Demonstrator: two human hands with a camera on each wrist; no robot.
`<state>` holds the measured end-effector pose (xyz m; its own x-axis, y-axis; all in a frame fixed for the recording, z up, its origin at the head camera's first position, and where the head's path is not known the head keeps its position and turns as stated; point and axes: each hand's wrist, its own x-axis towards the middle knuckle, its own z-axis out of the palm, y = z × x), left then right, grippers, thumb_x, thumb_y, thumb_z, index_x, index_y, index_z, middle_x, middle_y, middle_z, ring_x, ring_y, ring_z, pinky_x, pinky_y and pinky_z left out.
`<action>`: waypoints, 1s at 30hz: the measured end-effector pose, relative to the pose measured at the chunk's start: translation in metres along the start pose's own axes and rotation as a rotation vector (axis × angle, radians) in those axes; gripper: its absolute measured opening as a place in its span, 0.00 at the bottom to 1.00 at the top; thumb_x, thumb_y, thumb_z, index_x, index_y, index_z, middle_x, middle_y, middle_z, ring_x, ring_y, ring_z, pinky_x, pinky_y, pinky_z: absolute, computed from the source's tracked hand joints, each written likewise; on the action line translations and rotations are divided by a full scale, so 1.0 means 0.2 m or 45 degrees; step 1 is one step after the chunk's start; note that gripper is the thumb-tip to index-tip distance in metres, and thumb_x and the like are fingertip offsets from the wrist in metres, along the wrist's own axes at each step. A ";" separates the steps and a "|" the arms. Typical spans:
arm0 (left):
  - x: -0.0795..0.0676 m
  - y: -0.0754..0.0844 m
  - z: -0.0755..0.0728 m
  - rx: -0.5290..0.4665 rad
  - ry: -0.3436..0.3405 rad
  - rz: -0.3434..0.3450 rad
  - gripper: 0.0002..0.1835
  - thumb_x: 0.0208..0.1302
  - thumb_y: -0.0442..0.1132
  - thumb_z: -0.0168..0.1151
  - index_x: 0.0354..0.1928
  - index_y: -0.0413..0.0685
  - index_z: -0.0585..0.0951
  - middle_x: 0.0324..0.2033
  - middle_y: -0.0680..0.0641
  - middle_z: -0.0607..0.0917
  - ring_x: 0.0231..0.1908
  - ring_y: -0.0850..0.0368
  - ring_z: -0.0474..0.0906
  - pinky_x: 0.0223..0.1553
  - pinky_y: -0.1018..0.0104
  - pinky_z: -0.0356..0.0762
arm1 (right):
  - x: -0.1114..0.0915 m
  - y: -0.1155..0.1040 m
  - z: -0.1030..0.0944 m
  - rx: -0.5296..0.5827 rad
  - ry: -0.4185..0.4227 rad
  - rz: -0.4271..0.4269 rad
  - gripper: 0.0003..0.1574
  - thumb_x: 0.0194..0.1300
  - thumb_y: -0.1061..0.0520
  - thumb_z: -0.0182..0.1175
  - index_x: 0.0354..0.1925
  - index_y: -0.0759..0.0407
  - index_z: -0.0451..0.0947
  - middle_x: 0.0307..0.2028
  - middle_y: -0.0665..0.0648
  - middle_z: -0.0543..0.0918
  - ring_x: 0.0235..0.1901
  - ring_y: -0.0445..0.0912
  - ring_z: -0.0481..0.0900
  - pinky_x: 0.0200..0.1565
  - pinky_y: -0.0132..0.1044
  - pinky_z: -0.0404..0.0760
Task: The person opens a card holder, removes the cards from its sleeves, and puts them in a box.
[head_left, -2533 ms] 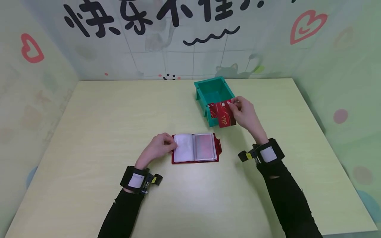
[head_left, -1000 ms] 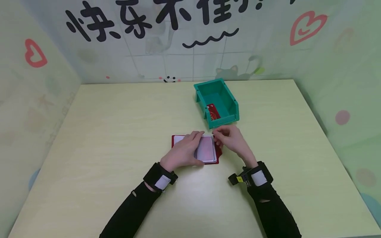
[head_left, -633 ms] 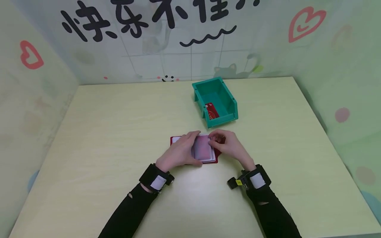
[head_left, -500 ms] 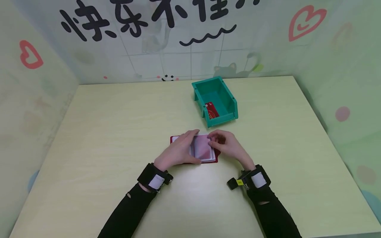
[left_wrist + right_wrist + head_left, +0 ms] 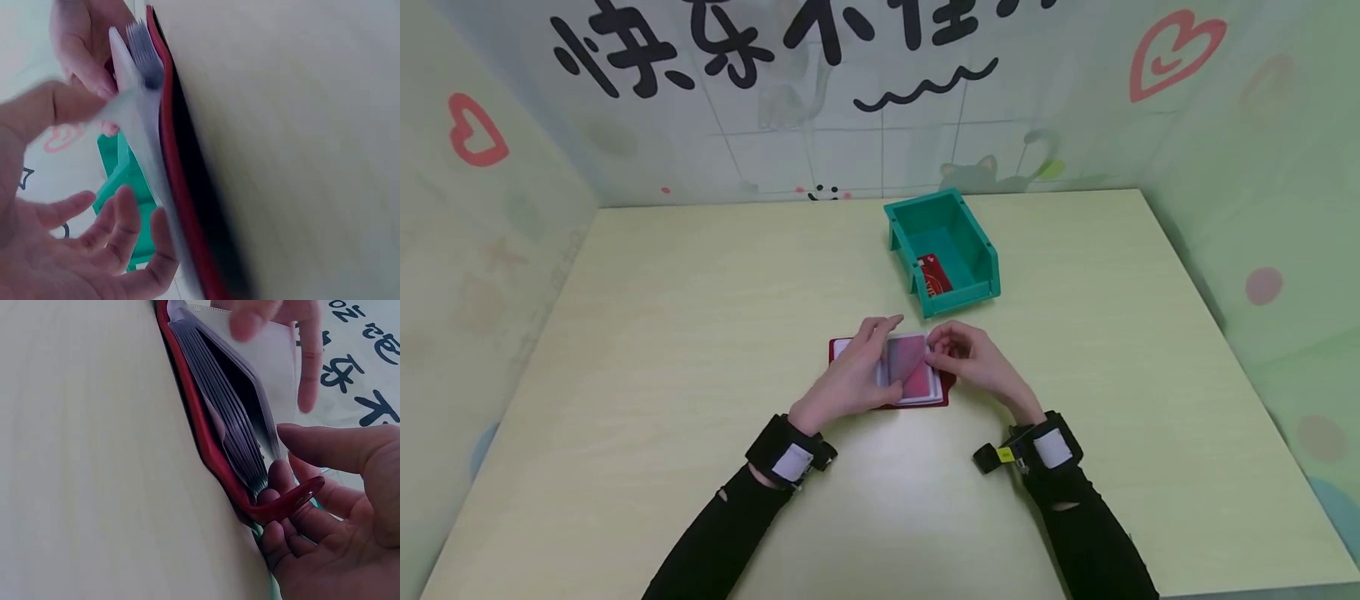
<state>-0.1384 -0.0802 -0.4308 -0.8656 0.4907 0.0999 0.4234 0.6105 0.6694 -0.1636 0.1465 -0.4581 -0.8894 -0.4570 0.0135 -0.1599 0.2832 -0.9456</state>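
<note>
Card booklet: red-covered booklet [image 5: 943,403] lying unfolded on the table [image 5: 700,317], near the table's middle, between the two hands.
Upper page: translucent page [image 5: 265,403] raised from the page stack [image 5: 228,419] at its outer edge; pink shows through it in the head view.
Left hand: positioned over the left part of the booklet [image 5: 848,379]; fingers spread, thumb touching the page near the lower edge.
Right hand: positioned at the far right corner of the booklet [image 5: 976,360]; thumb and forefinger pinching the edge of the upper page.
Clasp tab: red strap [image 5: 290,502] projecting from the cover, among the lower fingers of the right hand.
Bin: green tray [image 5: 962,302] on the table beyond the booklet, apart from both hands.
Card: red card [image 5: 935,275] inside the bin, at its left side.
Wrist bands: black band on the left wrist [image 5: 778,450]; black band on the right wrist [image 5: 1048,442], with camera attached.
Back wall: light panel [image 5: 805,158] bearing black characters and a wavy line.
</note>
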 end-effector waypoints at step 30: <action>-0.01 0.00 -0.01 0.115 -0.125 0.053 0.52 0.40 0.46 0.78 0.68 0.45 0.61 0.59 0.43 0.72 0.53 0.51 0.66 0.47 0.57 0.78 | 0.03 -0.02 -0.01 0.061 -0.115 0.021 0.33 0.62 0.70 0.59 0.65 0.70 0.65 0.38 0.67 0.73 0.37 0.54 0.70 0.31 0.27 0.74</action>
<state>-0.1373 -0.0818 -0.4294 -0.8182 0.5728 0.0504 0.4847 0.6398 0.5965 -0.1688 0.1449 -0.4543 -0.8493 -0.5271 -0.0293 -0.1232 0.2518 -0.9599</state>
